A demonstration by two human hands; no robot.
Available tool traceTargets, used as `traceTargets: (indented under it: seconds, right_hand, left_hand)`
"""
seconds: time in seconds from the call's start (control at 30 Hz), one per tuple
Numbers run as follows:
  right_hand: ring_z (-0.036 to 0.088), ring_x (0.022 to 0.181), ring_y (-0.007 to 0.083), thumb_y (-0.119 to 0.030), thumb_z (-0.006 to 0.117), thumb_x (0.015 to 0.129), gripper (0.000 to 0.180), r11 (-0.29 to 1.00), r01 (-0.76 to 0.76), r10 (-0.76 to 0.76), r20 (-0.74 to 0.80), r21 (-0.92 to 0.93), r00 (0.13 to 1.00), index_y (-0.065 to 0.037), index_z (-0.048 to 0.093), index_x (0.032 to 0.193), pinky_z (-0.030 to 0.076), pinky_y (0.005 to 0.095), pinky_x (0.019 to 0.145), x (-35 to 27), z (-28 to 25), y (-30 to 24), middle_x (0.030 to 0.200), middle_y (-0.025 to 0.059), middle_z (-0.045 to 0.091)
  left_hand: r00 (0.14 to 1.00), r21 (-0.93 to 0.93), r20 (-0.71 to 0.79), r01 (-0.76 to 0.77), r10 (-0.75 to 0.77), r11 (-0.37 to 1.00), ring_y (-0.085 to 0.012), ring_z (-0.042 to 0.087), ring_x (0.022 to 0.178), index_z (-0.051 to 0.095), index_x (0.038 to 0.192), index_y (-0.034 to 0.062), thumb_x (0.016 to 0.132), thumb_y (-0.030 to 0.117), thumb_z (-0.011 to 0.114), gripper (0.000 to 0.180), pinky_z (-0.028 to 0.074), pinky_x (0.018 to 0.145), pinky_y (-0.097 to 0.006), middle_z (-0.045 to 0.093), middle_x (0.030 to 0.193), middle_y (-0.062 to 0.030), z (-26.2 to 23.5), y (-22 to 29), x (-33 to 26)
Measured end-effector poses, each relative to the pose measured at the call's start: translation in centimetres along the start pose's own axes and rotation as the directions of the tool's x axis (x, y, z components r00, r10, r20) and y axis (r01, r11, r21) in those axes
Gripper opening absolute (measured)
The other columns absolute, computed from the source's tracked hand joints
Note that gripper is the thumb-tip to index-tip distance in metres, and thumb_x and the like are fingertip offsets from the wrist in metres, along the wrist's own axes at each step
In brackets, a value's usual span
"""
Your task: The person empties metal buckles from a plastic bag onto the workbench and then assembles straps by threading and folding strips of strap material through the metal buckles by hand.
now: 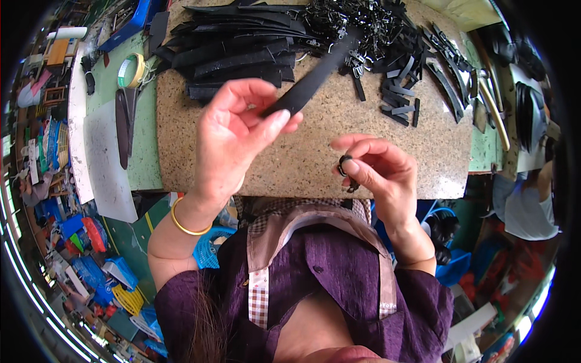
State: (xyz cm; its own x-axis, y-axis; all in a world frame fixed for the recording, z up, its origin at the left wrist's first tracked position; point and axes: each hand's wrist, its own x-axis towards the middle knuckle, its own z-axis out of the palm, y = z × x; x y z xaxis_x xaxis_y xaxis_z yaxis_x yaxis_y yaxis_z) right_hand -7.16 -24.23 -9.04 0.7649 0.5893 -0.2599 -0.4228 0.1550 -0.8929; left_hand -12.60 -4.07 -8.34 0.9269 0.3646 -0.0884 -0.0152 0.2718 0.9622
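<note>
Strip above tabletop, near end pinched in left hand; long axis slants rightward toward far edge. Right hand pinches small clip, apart, nearer front edge.

A few singles, several uncountable heaps
One long black strip in the left hand, at least one small dark fitting in the right hand; one yellowish tape roll and one white sheet beyond the board's left edge. Too overlapped to number: stacked strips at its far left corner, metal clips along its far edge, short black pieces toward its right edge.
</note>
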Motion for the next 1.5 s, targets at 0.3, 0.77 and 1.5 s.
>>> traceTargets:
  seconds: [0.3, 0.77, 1.5]
  right_hand:
    - [0.065, 0.071, 0.0114, -0.005, 0.062, 0.086, 0.013, 0.996, -0.062, 0.065, 0.033, -0.070, 0.997, 0.000, 0.060, 0.098, 0.051, 0.0219, 0.060, 1.9, 0.1, 0.6, 0.083, 0.0057, 0.066]
    - [0.063, 0.074, 0.0133, 0.007, 0.067, 0.075, 0.020, 0.774, 0.390, -0.378, 0.131, -0.499, 0.917, -0.003, 0.063, 0.091, 0.051, 0.0215, 0.056, 1.6, 0.7, 0.2, 0.098, 0.0096, 0.064]
    - [0.065, 0.072, 0.0103, -0.002, 0.071, 0.078, 0.020, 0.927, 0.101, -0.095, 0.034, -0.360, 0.995, -0.001, 0.052, 0.085, 0.054, 0.0214, 0.061, 2.2, 2.0, 0.1, 0.079, 0.0059, 0.065]
  left_hand:
    - [0.883, 0.087, 0.318, 0.334, -0.344, 0.938, -0.0152, 0.058, 0.102, 0.049, 0.114, -0.0021, 0.085, -0.001, 0.061, 0.031, 0.048, 0.091, -0.028, 0.059, 0.104, -0.0079, 0.4, -2.2, -3.8]
    - [0.960, -0.009, 0.174, 0.223, -0.218, 0.975, -0.0085, 0.059, 0.083, 0.052, 0.096, 0.0001, 0.084, 0.001, 0.063, 0.016, 0.052, 0.072, -0.022, 0.059, 0.090, -0.0044, -0.1, -0.7, -0.9]
    - [0.975, 0.042, 0.156, 0.156, -0.161, 0.987, -0.0125, 0.062, 0.084, 0.055, 0.098, -0.0004, 0.082, -0.002, 0.065, 0.018, 0.054, 0.078, -0.026, 0.061, 0.090, -0.0063, -0.7, -0.9, -1.6]
